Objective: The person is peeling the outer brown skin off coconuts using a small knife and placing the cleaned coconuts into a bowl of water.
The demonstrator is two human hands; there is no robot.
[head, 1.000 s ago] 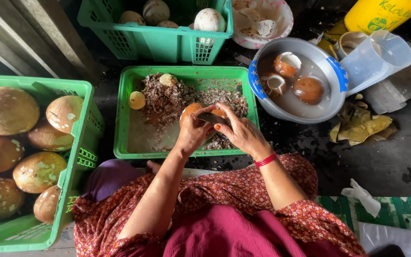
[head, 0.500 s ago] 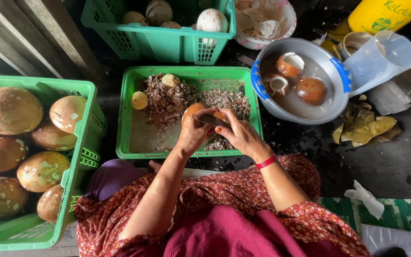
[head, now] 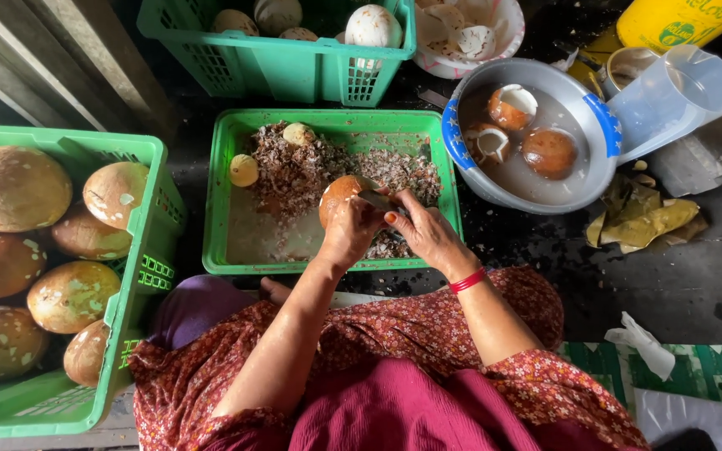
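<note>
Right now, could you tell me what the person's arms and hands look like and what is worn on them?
Both forearms are bare. The right hand has a red band at the wrist; the left hand wears nothing. Short maroon floral-print sleeves end near the elbows.

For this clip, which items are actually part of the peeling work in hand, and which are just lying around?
In use:
left hand holding a brown coconut
right hand with a knife blade on it
green tray of shavings beneath

Lying about:
clear plastic jug
yellow container
yellowed leaf scraps
crumpled white scrap
</note>
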